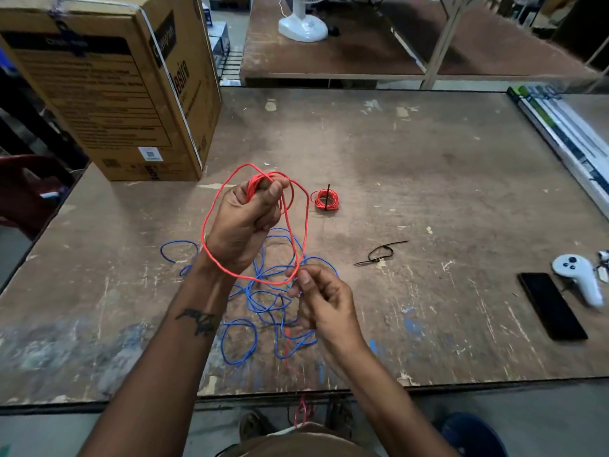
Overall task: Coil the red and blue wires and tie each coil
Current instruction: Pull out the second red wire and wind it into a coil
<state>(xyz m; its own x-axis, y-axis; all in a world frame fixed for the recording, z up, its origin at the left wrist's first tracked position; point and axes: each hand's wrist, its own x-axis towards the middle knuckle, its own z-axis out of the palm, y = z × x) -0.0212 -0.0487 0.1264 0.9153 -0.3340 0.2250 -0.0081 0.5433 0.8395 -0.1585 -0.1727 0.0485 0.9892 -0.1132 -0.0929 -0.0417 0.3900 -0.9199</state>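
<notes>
Fingers (263, 192) of both hands grip the red wire (304, 225), hiding its gathered loops.

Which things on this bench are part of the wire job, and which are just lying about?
Job: red wire in both hands, left and right; blue wire; tied red coil; black cable ties.
Lying about: cardboard box, phone, white controller, fan.
</notes>
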